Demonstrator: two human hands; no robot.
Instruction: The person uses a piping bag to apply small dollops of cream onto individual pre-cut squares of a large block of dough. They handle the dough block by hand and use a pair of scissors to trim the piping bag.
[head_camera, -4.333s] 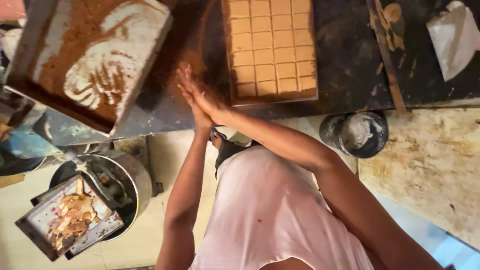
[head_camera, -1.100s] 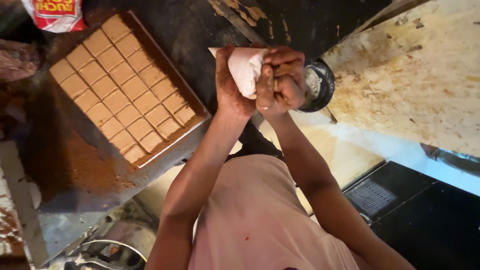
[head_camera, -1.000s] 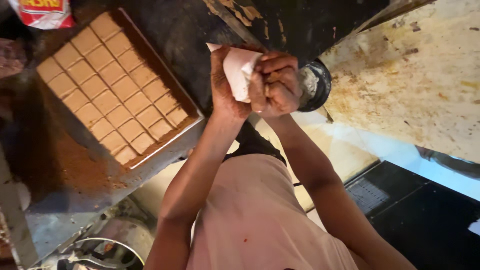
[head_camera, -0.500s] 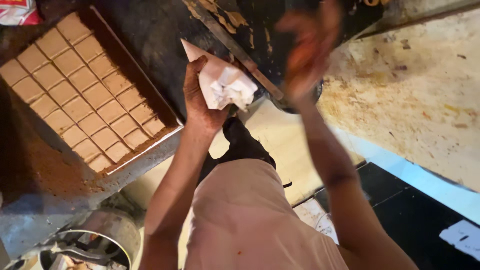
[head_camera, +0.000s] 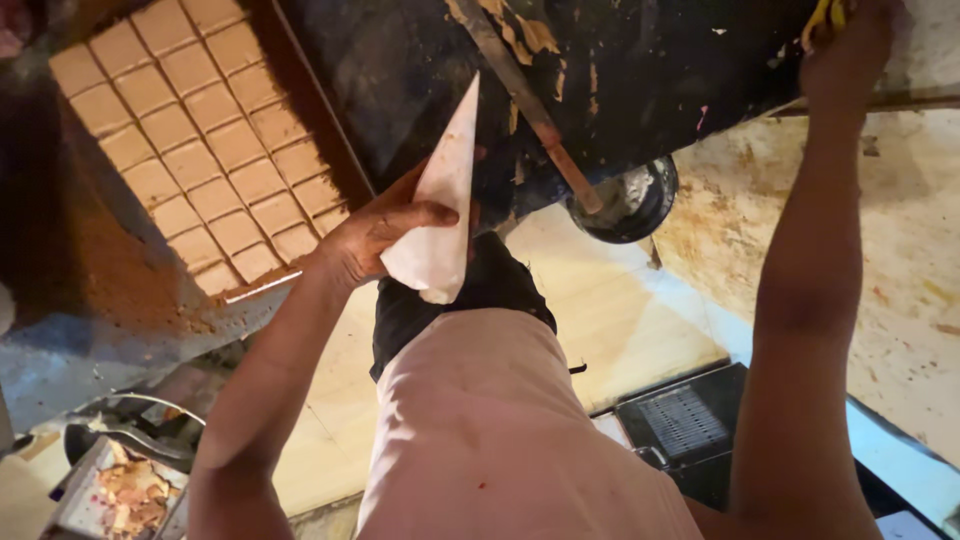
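Head view: left hand pinches a white paper cone beside the tray of scored tan squares on the dark, stained table; right hand reaches away, grip unclear

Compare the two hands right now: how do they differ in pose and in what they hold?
The left hand is in mid-frame, fingers wrapped round a white paper cone beside the tray of cut tan squares. The right hand is stretched far out to the top edge of the frame, at something yellow that is too cut off to identify. The left forearm is bent close in; the right arm is extended straight. Both are bare.
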